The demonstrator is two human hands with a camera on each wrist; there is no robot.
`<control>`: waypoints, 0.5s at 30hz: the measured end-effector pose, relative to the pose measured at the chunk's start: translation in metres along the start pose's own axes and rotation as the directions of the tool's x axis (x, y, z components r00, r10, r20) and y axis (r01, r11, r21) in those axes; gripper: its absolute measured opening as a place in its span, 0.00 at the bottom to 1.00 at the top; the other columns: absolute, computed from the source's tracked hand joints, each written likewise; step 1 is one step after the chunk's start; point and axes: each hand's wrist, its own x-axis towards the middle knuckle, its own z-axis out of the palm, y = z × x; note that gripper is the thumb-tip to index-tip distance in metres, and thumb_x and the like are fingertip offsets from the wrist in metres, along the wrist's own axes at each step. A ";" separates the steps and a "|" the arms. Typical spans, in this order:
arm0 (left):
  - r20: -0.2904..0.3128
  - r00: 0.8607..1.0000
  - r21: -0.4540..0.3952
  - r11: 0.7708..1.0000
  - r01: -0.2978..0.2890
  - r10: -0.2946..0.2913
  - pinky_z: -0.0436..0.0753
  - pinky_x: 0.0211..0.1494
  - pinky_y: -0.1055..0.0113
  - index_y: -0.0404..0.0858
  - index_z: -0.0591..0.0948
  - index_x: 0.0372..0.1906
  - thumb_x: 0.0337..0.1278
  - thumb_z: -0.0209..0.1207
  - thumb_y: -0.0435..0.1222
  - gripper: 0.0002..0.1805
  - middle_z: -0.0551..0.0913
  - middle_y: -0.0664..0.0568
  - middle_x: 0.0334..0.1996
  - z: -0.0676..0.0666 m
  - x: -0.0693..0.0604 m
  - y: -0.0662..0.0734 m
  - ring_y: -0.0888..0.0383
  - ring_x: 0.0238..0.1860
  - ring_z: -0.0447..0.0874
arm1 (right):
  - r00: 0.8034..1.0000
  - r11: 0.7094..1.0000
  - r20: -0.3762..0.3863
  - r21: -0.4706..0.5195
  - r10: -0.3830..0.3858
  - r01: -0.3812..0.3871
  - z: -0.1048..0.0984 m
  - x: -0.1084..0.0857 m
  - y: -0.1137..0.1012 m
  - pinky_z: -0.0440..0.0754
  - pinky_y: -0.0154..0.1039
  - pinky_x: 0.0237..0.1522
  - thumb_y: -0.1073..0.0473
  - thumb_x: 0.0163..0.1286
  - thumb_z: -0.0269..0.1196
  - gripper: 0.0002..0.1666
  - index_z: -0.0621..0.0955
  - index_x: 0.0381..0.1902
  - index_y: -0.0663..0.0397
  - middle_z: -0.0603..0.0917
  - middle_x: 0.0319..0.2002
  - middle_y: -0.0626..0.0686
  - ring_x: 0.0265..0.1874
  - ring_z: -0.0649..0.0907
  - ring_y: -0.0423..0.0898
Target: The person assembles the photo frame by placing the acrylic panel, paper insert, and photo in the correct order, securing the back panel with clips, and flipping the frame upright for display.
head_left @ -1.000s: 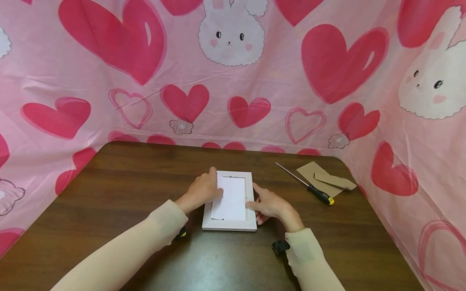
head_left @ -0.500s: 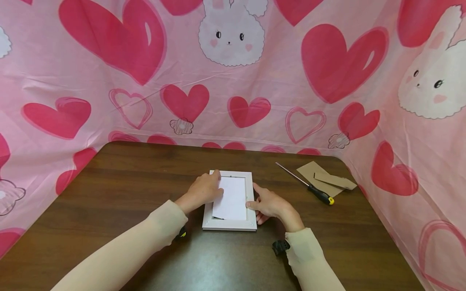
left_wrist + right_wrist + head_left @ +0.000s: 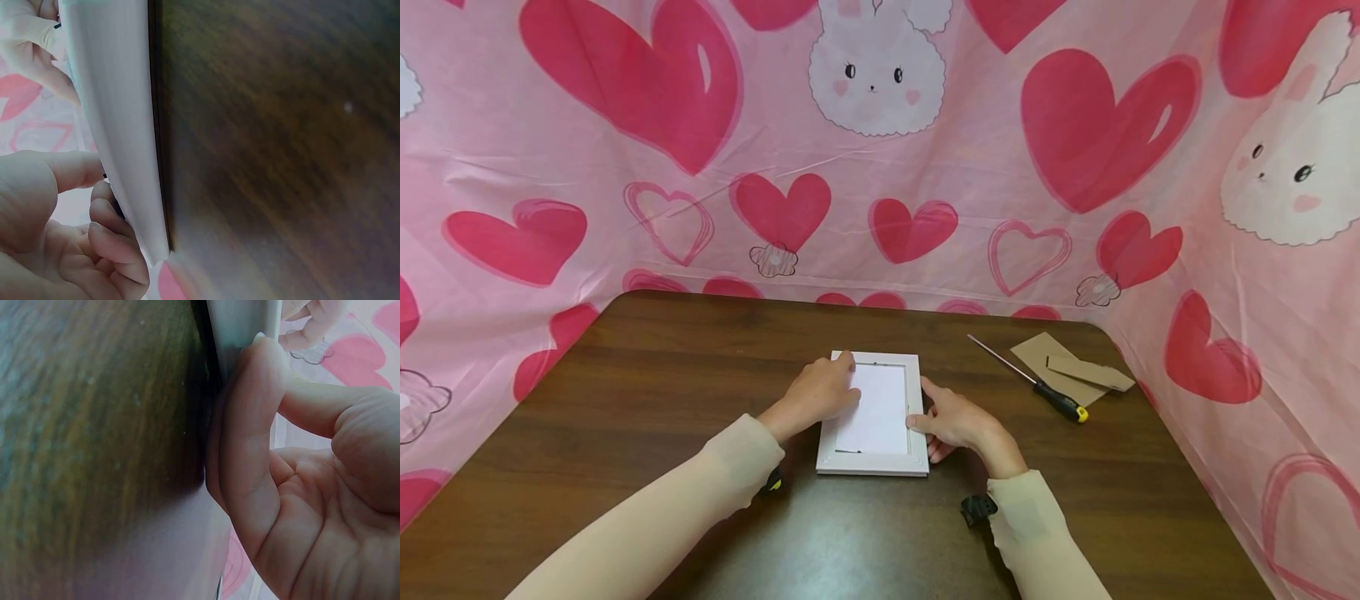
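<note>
A white frame lies flat on the wooden table, with a white sheet inside its border. The left hand reaches over the frame's left side; its thumb touches the sheet, and its fingers bend at the frame's upper left. From the right, the right hand grips the frame's edge, thumb on top and fingers along the outer side. In the left wrist view, curled fingers of the left hand meet the frame's side. The right wrist view shows the right hand against the frame's side.
To the right on the table lies a screwdriver with a black and yellow handle, its handle over a brown card. A narrower brown strip rests on that card. Pink heart-patterned cloth surrounds the table's back and sides.
The left fingertips have come slightly right and down from the frame's upper left edge. The white sheet has shifted slightly within the border. The right hand keeps its grip.
</note>
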 end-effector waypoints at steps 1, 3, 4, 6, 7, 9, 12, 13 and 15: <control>0.000 1.000 0.002 1.000 -0.001 0.001 0.88 0.43 0.53 0.37 0.77 0.62 0.68 0.68 0.41 0.24 0.86 0.41 0.46 0.000 0.000 0.000 0.49 0.35 0.82 | 1.000 1.000 0.001 0.000 0.001 -0.001 0.000 0.000 0.000 0.88 0.41 0.25 0.56 0.75 0.69 0.54 0.51 0.87 0.54 0.81 0.34 0.60 0.18 0.82 0.47; -0.002 1.000 0.007 1.000 0.000 0.000 0.87 0.42 0.54 0.37 0.77 0.62 0.68 0.68 0.41 0.24 0.87 0.41 0.46 0.001 0.000 0.000 0.49 0.35 0.82 | 1.000 1.000 -0.001 -0.002 0.002 -0.002 0.000 0.000 0.000 0.88 0.41 0.25 0.56 0.75 0.70 0.54 0.51 0.87 0.54 0.81 0.34 0.61 0.18 0.82 0.47; -0.003 1.000 0.008 1.000 0.001 -0.001 0.88 0.42 0.53 0.37 0.77 0.62 0.68 0.68 0.42 0.24 0.87 0.41 0.46 0.001 0.001 0.000 0.49 0.35 0.82 | 1.000 1.000 -0.002 -0.005 0.002 -0.002 0.000 0.000 0.000 0.88 0.41 0.25 0.56 0.75 0.70 0.54 0.51 0.87 0.54 0.81 0.34 0.61 0.18 0.82 0.47; -0.006 1.000 0.008 1.000 0.004 -0.004 0.88 0.43 0.53 0.37 0.77 0.63 0.68 0.67 0.42 0.24 0.87 0.41 0.46 0.001 0.001 0.000 0.49 0.35 0.82 | 1.000 1.000 -0.003 -0.009 0.003 -0.003 0.000 0.000 0.000 0.88 0.41 0.25 0.55 0.75 0.70 0.55 0.51 0.87 0.53 0.81 0.34 0.61 0.18 0.82 0.47; -0.007 1.000 0.006 1.000 0.003 -0.003 0.88 0.44 0.53 0.37 0.77 0.63 0.69 0.67 0.42 0.24 0.87 0.41 0.46 0.001 0.001 0.000 0.49 0.35 0.82 | 1.000 1.000 -0.004 -0.010 0.004 -0.004 0.000 0.001 0.000 0.88 0.42 0.25 0.55 0.75 0.70 0.55 0.51 0.87 0.53 0.81 0.34 0.61 0.18 0.82 0.47; -0.011 1.000 0.001 1.000 -0.001 0.001 0.88 0.45 0.53 0.36 0.77 0.63 0.69 0.67 0.42 0.24 0.86 0.42 0.44 0.001 0.000 -0.001 0.50 0.35 0.82 | 1.000 1.000 -0.004 -0.009 0.006 -0.006 0.000 0.001 0.000 0.88 0.42 0.25 0.55 0.75 0.70 0.55 0.51 0.87 0.53 0.81 0.34 0.61 0.18 0.82 0.47; -0.016 1.000 -0.019 1.000 -0.024 0.023 0.87 0.41 0.55 0.36 0.77 0.63 0.69 0.67 0.41 0.24 0.85 0.44 0.38 0.001 -0.001 -0.004 0.50 0.33 0.81 | 1.000 1.000 -0.003 -0.006 0.007 -0.007 0.001 0.001 0.000 0.88 0.42 0.25 0.55 0.75 0.70 0.55 0.51 0.87 0.53 0.81 0.33 0.61 0.18 0.82 0.47; -0.017 0.999 -0.030 0.999 -0.034 0.033 0.86 0.40 0.56 0.36 0.77 0.63 0.69 0.67 0.41 0.23 0.84 0.46 0.36 0.001 -0.001 -0.005 0.50 0.33 0.81 | 1.000 1.000 -0.003 -0.005 0.007 -0.007 0.001 0.001 -0.001 0.88 0.42 0.25 0.55 0.75 0.70 0.55 0.51 0.87 0.53 0.81 0.33 0.61 0.18 0.82 0.47; -0.019 0.998 -0.057 0.997 -0.060 0.059 0.84 0.38 0.58 0.35 0.77 0.63 0.69 0.67 0.40 0.24 0.81 0.47 0.33 -0.001 -0.002 -0.009 0.51 0.32 0.80 | 1.000 1.000 -0.003 -0.003 0.006 -0.006 0.001 0.000 -0.001 0.88 0.42 0.25 0.56 0.75 0.69 0.54 0.51 0.87 0.53 0.81 0.33 0.61 0.18 0.82 0.47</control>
